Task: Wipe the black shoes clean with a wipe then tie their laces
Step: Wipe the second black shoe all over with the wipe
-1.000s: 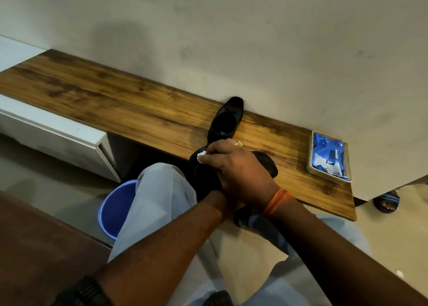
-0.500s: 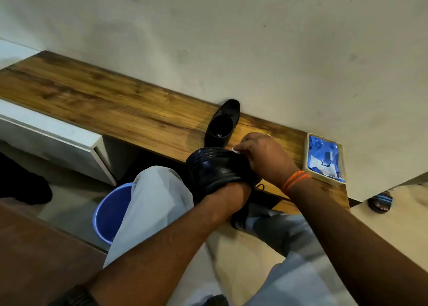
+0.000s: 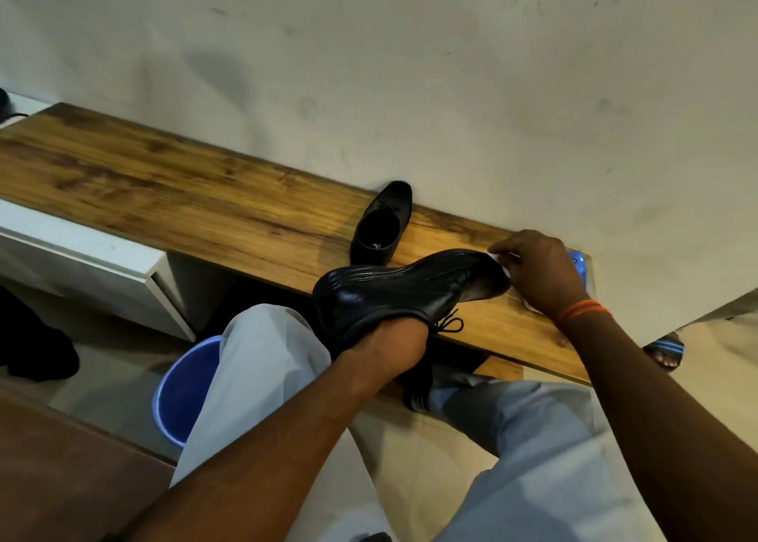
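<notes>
The left hand (image 3: 393,336) is inserted into a black shoe (image 3: 406,287), held above the near edge of the wooden surface (image 3: 184,197); its fingers are hidden inside, so their state cannot be determined. The right hand (image 3: 537,275) presses a white wipe (image 3: 502,263) against the shoe's right end, fingers closed on the wipe. The laces (image 3: 449,323) hang loose. The second black shoe (image 3: 381,225) rests on the surface, far side, against the wall. A blue bucket (image 3: 180,390) stands on the floor, near left.

left hand (image 3: 393,338) mostly inside held shoe (image 3: 404,289), tray (image 3: 579,264) behind right hand (image 3: 537,273), wipe (image 3: 501,263) barely showing
</notes>
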